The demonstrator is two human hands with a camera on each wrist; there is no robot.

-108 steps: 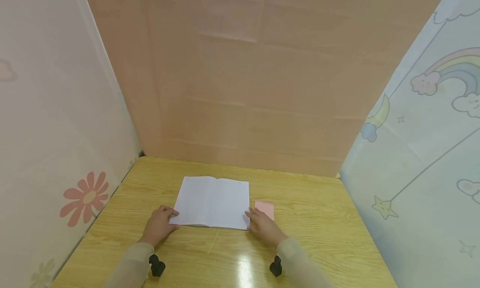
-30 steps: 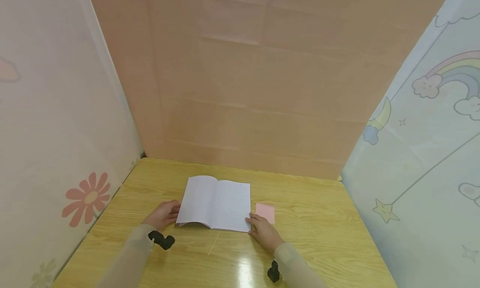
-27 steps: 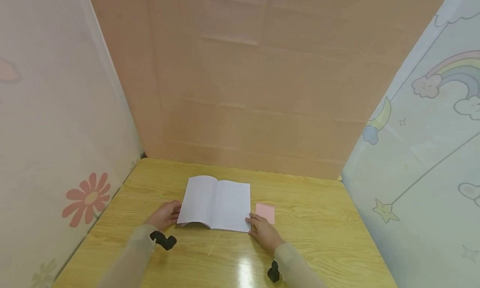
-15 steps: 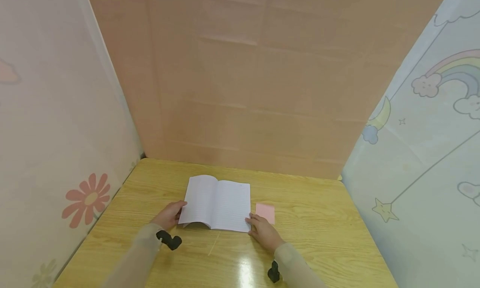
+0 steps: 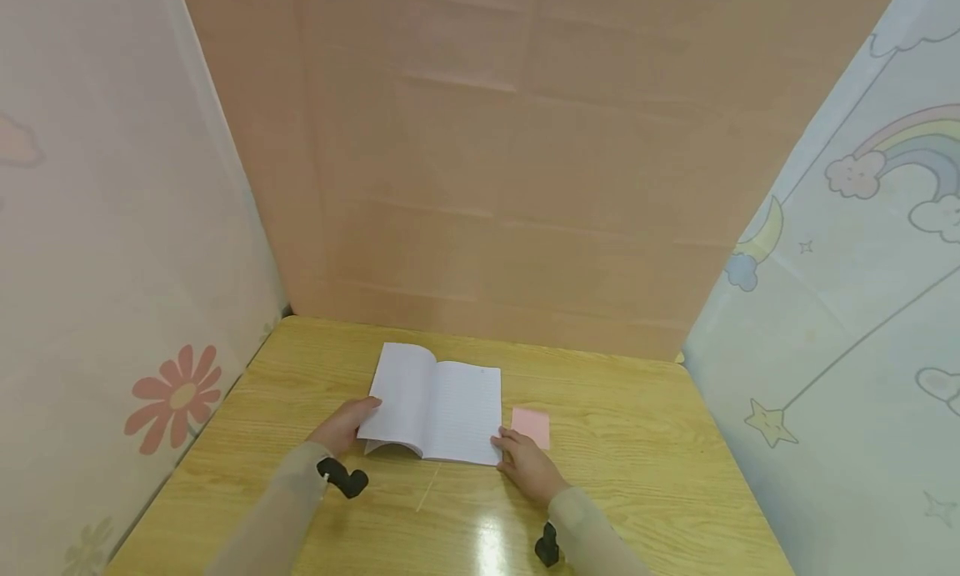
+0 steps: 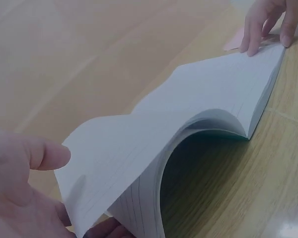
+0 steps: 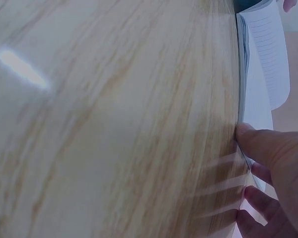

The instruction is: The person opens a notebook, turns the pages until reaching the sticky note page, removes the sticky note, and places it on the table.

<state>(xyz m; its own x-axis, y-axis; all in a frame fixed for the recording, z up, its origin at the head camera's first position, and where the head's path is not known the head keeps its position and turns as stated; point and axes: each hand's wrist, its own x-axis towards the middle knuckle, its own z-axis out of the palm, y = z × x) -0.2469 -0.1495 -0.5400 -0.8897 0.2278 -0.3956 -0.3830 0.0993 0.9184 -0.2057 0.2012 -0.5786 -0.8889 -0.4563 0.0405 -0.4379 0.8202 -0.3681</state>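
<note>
An open notebook [image 5: 462, 409] with lined white pages lies on the table, its left half raised and arched. My left hand [image 5: 345, 424] holds the left edge; in the left wrist view its thumb [image 6: 52, 154] is on the upper side of a lifted leaf, with fingers underneath. Below that leaf more pages [image 6: 139, 198] curve down, leaving a dark hollow over the wood. On the lower right corner, my right hand [image 5: 530, 466] grips the notebook, its thumb [image 7: 253, 136] against the near edge and its fingers at the right edge.
A pink square of paper [image 5: 531, 427] lies just right of the notebook, beyond the right hand. The wooden table [image 5: 637, 476] ends at a brown back panel [image 5: 487, 184], with printed sheets at both sides. A thin pale line [image 5: 428, 486] crosses the wood in front.
The notebook lay flat at first; its left half has since been raised. My left hand has shifted right and slightly forward, its thumb coming over the leaf. My right hand stays at the corner.
</note>
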